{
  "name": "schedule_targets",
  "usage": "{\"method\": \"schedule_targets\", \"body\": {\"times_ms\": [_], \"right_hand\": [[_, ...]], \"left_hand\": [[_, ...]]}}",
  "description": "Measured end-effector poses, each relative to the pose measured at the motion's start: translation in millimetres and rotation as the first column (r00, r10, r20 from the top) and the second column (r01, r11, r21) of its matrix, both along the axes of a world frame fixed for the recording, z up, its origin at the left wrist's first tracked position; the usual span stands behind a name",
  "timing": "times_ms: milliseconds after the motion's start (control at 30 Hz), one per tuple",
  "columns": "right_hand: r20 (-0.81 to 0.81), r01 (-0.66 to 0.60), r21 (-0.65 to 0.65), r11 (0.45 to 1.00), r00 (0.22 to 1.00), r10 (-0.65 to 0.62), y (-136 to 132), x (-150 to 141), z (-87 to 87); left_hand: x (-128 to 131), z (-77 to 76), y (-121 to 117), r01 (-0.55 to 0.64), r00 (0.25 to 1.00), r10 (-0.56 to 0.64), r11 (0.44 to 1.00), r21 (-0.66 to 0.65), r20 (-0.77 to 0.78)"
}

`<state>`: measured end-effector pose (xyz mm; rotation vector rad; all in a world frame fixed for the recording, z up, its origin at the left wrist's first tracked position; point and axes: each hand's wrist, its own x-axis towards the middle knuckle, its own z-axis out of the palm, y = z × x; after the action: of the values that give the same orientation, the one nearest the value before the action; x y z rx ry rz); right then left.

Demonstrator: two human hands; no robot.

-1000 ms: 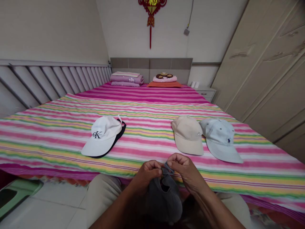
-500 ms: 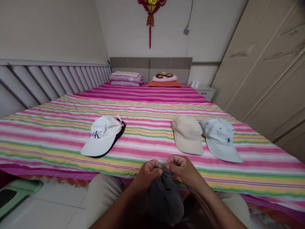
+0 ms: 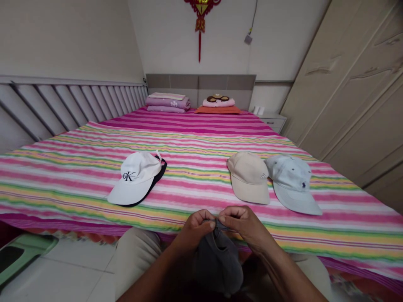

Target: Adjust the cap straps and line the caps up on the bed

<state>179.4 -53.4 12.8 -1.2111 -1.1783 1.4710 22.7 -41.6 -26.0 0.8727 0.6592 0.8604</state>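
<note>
Both hands pinch the back strap of a dark grey cap (image 3: pixel 218 266), which hangs over my lap at the bed's near edge. On the strap's left side, my left hand (image 3: pixel 195 230) is closed with thumb against forefinger. My right hand (image 3: pixel 244 226) grips the other side of the strap, its fingertips almost meeting the left ones. The strap's fastening is too small to make out. Ahead on the right lie a beige cap (image 3: pixel 247 178) and a pale blue cap (image 3: pixel 292 182), touching. To the left, a white cap (image 3: pixel 138 174) rests on a black cap (image 3: pixel 160 173).
A striped sheet (image 3: pixel 189 180) covers the bed. Folded purple bedding (image 3: pixel 166 103) and a pink and orange pile (image 3: pixel 218 105) lie by the headboard. A radiator (image 3: pixel 78 105) runs along the left; a green stool (image 3: pixel 31 251) stands on the floor. A wardrobe (image 3: pixel 355 92) is at right.
The view has shifted very slightly. My hands stay on the strap of the grey cap, with only a tiny movement at the fingertips.
</note>
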Motion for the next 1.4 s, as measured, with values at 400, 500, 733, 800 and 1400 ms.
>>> {"method": "schedule_targets", "body": {"times_ms": [400, 500, 733, 800, 1400], "right_hand": [[0.277, 0.058, 0.391, 0.919, 0.944, -0.178, -7, -6, -1.2], [0.445, -0.014, 0.686, 0.727, 0.799, -0.405, -14, -9, -0.6], [0.532, -0.314, 0.847, 0.429, 0.515, -0.672, -24, -19, -0.4], [0.491, -0.347, 0.868, 0.354, 0.498, -0.715, -23, -21, -0.9], [0.326, -0.048, 0.844, 0.534, 0.836, -0.441, -34, -24, 3.1]], "left_hand": [[0, 2.2, -2, 0.027, 0.999, -0.026, 0.999, 0.028, -0.026], [-1, -1.2, 0, 0.012, 1.000, -0.011, 0.999, 0.042, -0.013], [-1, -2.9, 1, -0.043, 0.998, 0.042, 0.999, 0.026, 0.036], [-1, -2.3, 1, -0.046, 0.998, 0.045, 0.999, 0.024, 0.040], [2, 11.6, -8, -0.032, 0.999, 0.029, 0.998, 0.053, 0.044]]}}
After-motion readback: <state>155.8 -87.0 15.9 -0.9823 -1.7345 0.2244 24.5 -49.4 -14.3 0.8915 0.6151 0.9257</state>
